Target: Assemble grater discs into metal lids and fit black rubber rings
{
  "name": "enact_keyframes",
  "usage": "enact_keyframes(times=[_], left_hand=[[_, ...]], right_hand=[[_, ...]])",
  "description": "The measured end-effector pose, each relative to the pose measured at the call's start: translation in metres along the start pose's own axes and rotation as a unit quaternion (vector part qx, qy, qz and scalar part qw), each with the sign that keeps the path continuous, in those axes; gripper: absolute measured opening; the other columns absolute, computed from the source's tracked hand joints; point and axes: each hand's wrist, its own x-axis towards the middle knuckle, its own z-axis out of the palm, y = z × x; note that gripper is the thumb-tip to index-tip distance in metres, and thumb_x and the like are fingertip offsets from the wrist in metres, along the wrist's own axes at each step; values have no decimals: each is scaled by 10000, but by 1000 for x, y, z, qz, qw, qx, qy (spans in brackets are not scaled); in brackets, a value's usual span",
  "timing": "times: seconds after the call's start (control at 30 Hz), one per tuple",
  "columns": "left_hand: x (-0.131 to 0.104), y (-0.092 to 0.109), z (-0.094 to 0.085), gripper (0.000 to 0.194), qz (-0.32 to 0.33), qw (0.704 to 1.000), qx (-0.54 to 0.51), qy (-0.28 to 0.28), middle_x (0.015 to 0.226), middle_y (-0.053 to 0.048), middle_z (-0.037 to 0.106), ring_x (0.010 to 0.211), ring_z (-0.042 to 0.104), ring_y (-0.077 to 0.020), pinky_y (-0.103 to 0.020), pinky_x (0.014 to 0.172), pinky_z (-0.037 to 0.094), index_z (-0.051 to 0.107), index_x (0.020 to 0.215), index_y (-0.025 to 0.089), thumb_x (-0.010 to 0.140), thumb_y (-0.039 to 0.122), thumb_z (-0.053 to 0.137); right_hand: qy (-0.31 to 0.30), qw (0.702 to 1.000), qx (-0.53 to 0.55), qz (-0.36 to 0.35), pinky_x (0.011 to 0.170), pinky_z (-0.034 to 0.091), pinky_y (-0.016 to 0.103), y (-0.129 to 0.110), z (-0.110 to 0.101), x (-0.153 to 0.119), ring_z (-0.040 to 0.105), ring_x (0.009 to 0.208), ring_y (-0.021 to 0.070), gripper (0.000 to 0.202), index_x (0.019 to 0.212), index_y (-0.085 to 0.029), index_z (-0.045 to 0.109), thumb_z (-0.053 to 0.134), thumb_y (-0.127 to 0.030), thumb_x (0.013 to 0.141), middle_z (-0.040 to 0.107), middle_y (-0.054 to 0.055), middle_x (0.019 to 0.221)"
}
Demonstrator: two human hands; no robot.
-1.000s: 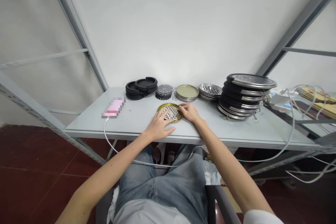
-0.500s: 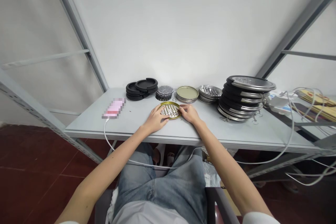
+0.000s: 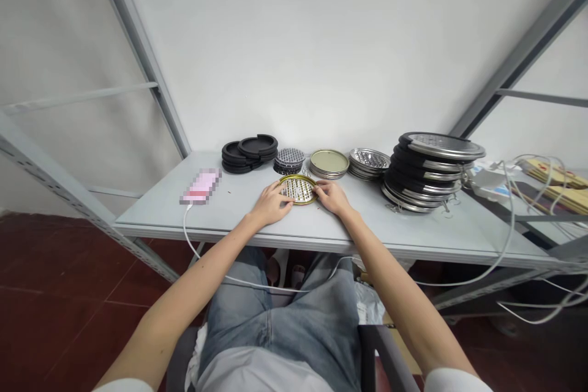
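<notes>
A round gold-rimmed disc (image 3: 298, 190) with a perforated silver middle lies on the grey table (image 3: 220, 218). My left hand (image 3: 271, 203) grips its left edge, fingers at the back of the rim and thumb at the front. On the right edge, my right hand (image 3: 331, 197) holds the rim between thumb and fingers. Just behind the disc are a stack of dark perforated discs (image 3: 289, 157) and small metal hooks (image 3: 306, 171). A stack of round plates with a pale green top (image 3: 329, 161) stands behind my right hand.
Black rings (image 3: 250, 150) are piled at the back left. Silver perforated discs (image 3: 369, 160) and a tall stack of black and silver discs (image 3: 425, 171) stand to the right. A phone (image 3: 202, 187) with a white cable lies at left.
The camera view has shifted slightly. Both hands stay on the gold-rimmed disc, with the left fingers moved a little along its edge.
</notes>
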Motion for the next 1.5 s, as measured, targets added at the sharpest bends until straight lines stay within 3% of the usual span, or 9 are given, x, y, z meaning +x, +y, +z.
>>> enact_keyframes(times=[0.67, 0.77, 0.87, 1.0, 1.23, 1.5], left_hand=[[-5, -2, 0, 271, 34, 999, -27, 27, 1342, -75, 550, 1315, 449, -291, -472, 1138, 357, 746, 1091, 261, 878, 322, 591], [-4, -3, -2, 310, 44, 996, -48, 55, 1323, -89, 565, 1283, 480, -259, -439, 1125, 377, 698, 1161, 227, 884, 300, 580], [5, -8, -3, 388, 9, 995, -63, 73, 1305, -108, 575, 1251, 500, -248, -420, 1106, 391, 617, 1254, 190, 889, 314, 568], [26, -18, -5, 575, -61, 998, -27, 7, 1376, -167, 509, 1319, 428, -314, -468, 1119, 340, 544, 1323, 147, 839, 447, 623], [55, -18, -12, 920, -82, 985, 4, -150, 1558, -176, 300, 1462, 170, -401, -523, 1157, 224, 416, 1439, 201, 688, 654, 693], [60, -22, -10, 989, -92, 980, 3, -176, 1577, -188, 253, 1465, 156, -412, -540, 1155, 204, 394, 1448, 200, 651, 710, 683]], right_hand=[[-4, 1000, -4, 14, 891, 466, 275, -5, -2, -1, 655, 1026, 197, 364, 799, -215, 770, 451, -323, 936, 703, 41, 1167], [0, 1000, 0, 19, 898, 465, 277, -5, -1, -1, 652, 1043, 200, 362, 806, -211, 770, 451, -325, 935, 699, 49, 1174], [-1, 1000, 5, 22, 904, 465, 279, -5, -2, -1, 650, 1052, 204, 361, 805, -208, 770, 456, -330, 933, 697, 54, 1181], [-2, 1000, 13, 16, 923, 458, 277, -4, -2, -1, 651, 1052, 200, 355, 833, -207, 771, 452, -320, 936, 696, 50, 1186], [-4, 1000, 15, 14, 952, 450, 279, -1, -1, 0, 644, 1070, 194, 356, 882, -223, 778, 445, -333, 943, 692, 47, 1195], [4, 1000, 21, 17, 973, 441, 291, 0, 1, 0, 629, 1097, 202, 361, 882, -225, 782, 449, -349, 942, 686, 50, 1207]])
